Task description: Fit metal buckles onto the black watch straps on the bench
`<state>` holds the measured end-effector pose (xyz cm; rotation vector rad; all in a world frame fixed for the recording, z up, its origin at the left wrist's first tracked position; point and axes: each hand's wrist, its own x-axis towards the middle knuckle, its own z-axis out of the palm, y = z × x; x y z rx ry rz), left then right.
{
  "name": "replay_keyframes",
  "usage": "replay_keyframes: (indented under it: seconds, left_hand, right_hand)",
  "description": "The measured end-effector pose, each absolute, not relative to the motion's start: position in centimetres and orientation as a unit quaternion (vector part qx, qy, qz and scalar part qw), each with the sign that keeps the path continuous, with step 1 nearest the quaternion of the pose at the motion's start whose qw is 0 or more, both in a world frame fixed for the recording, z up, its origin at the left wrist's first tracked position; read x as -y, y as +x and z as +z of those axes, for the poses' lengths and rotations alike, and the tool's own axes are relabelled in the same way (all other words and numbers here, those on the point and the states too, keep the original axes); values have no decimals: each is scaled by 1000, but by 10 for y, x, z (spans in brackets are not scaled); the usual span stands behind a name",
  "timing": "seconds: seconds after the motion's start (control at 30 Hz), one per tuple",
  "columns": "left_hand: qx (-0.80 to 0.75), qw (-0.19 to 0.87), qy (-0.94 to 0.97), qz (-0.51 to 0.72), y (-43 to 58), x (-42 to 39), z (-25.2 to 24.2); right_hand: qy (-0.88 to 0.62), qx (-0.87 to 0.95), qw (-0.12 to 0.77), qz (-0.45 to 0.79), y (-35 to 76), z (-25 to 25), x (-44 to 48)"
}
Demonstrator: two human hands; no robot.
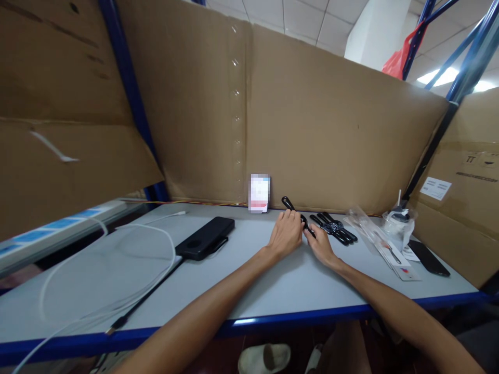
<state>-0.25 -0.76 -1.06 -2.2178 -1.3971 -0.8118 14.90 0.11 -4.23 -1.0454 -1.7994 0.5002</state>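
A slim, glossy black tool with a looped end [287, 202] is held at a slant in front of me, low over the table; its exact kind does not show. My left hand [286, 235] has its fingers closed around the tool's middle, hiding part of it. Lower down, my right hand [322, 246] pinches the other end between thumb and fingers. Just right of my hands, several similar black tools [334, 227] lie side by side on the grey table [268, 291], with a dark band or fitting across their middles.
A phone with a lit screen [259, 193] leans against the cardboard wall [343, 130]. Left lie a black power bank-like device [206, 238], white cables [171, 244] and a power strip [66, 226]. Right are clear-packaged items [384, 249], a bagged cup [397, 221] and a dark phone [429, 257].
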Motion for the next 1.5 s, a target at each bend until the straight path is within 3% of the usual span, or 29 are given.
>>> replay_keyframes:
  seconds: [0.33,0.63,1.0,1.23,1.5]
  left_hand:
    - [396,289,-857,-160,-31,-9,2]
    - [363,247,-891,-116,-41,-17,-4]
    - [526,155,-807,-218,-37,-10,-4]
    - [411,148,-869,-233,-40,-9,-10]
    - [426,153,-860,-235,-41,-9,-9]
  right_hand:
    - [-415,737,432,314,158,-43,-12]
    - [-404,788,375,274,167,-42,-16]
    - [-450,720,448,281,157,-39,-9]
    - [-457,709,453,288,156,-38,-9]
    - [-460,707,459,279,156,-37,-10]
